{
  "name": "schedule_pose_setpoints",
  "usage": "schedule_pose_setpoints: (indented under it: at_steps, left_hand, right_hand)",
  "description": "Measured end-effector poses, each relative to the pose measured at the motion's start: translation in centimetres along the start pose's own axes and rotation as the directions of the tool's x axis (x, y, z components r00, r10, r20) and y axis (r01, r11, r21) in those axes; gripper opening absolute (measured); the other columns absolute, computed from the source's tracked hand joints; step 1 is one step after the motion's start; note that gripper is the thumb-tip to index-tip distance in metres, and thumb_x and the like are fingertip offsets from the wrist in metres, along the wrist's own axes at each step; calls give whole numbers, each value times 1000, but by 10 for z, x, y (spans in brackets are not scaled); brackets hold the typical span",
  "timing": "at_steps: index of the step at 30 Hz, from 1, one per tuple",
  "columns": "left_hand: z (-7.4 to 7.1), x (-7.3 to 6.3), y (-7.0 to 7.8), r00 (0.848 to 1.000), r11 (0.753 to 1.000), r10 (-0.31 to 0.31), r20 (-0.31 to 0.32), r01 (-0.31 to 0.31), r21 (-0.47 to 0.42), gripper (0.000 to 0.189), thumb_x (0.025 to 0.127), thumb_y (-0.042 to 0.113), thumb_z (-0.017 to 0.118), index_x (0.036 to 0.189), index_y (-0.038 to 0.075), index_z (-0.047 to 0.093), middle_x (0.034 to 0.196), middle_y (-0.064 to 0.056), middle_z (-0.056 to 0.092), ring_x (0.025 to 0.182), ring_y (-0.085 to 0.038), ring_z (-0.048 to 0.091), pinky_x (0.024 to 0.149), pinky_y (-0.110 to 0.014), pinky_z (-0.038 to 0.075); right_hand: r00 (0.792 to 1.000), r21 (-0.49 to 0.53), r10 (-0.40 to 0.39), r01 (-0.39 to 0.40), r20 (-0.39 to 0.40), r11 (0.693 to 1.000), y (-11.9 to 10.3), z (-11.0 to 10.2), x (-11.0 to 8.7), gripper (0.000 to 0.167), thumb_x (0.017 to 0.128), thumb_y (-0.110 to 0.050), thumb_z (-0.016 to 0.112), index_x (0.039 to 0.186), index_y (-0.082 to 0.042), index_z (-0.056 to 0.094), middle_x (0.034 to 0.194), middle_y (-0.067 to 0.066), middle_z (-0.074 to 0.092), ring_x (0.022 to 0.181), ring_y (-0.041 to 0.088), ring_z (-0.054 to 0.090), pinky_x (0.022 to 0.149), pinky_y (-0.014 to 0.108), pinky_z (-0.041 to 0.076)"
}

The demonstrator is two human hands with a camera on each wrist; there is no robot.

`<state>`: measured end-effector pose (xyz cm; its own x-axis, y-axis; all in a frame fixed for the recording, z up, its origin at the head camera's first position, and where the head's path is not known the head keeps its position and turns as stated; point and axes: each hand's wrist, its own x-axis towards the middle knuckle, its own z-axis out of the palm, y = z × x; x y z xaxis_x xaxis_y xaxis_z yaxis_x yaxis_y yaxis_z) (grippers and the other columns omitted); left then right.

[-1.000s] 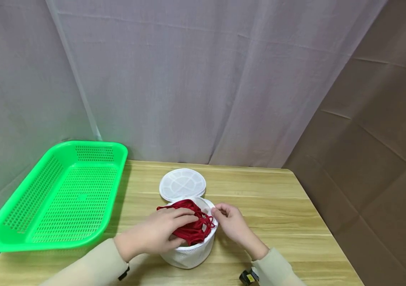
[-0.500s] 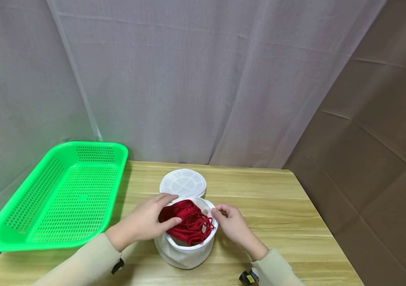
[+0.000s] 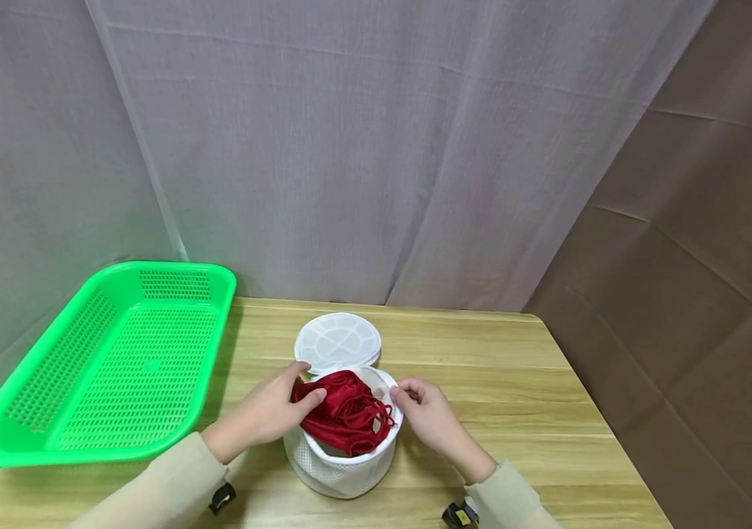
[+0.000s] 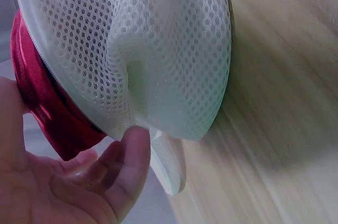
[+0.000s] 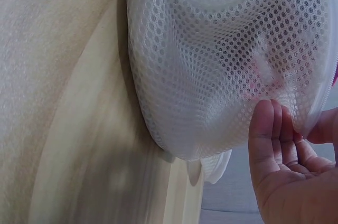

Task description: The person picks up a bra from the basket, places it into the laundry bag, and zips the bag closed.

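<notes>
A round white mesh laundry bag (image 3: 342,477) stands on the table with its zip-edged mouth uncovered. Bunched inside is a dark red, shiny garment (image 3: 339,419) with thin straps or cords; part of it bulges over the left rim in the left wrist view. My left hand (image 3: 273,404) is at that rim, thumb against the red cloth, fingers loosely bent outside, one fingertip at the mesh. My right hand (image 3: 431,415) pinches the right rim between thumb and fingers; the right wrist view shows the fingers (image 5: 264,134) against the mesh wall. The bag's round white lid (image 3: 338,342) lies folded back behind it.
A large green plastic basket (image 3: 213,353) with perforated walls stands on the left of the wooden table (image 3: 514,382). A grey curtain (image 3: 323,147) hangs behind the table, and brown cloth (image 3: 700,257) hangs along the right side.
My left hand has drawn back from over the red garment to the left rim, uncovering more of the cloth. The right hand keeps its pinch on the rim.
</notes>
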<state>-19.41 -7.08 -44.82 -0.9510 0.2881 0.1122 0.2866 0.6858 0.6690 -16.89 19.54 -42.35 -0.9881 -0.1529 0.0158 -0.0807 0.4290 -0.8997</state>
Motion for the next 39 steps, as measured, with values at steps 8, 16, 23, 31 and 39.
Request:
schedule_pose_setpoints:
  at_steps: [8,16,23,31,39]
  left_hand:
    - [4,-1,1,999,998,-25,27,27,-55,60,91,32,66,135,-4,45,124,-19,56,113,-29,54,97,-48,42]
    - [12,-2,-3,999,994,3,50,3,-112,55,89,19,68,133,-4,44,120,-21,59,110,-31,58,96,-49,43]
    - [19,-1,-9,998,993,13,58,-6,-114,56,87,14,69,133,-2,43,94,-7,62,87,-18,60,83,-45,49]
    - [16,0,-6,1000,993,13,28,-10,-121,60,85,9,70,136,-3,40,92,-9,60,84,-18,59,82,-44,50]
    - [5,3,-3,997,989,19,-76,-30,-142,58,83,4,69,135,2,44,103,-13,59,89,-23,58,81,-44,49]
  right_hand:
    - [1000,0,7,-7,-1,1000,0,1,0,15,97,-7,56,95,4,66,82,6,65,75,15,57,66,23,47]
    - [1000,-10,-1,1,-12,1000,1,2,0,14,97,-6,57,94,3,66,82,6,65,74,15,56,66,23,47]
    - [1000,-8,1,-1,-7,1000,4,3,1,14,97,-7,57,95,3,66,82,7,66,74,14,57,67,24,48]
    - [1000,-21,-6,6,6,1000,0,2,-1,15,97,-7,56,96,3,66,85,8,66,76,15,57,67,24,48]
    - [1000,23,-10,10,6,1000,13,3,4,16,98,-7,55,97,5,65,85,11,66,75,17,60,67,26,52]
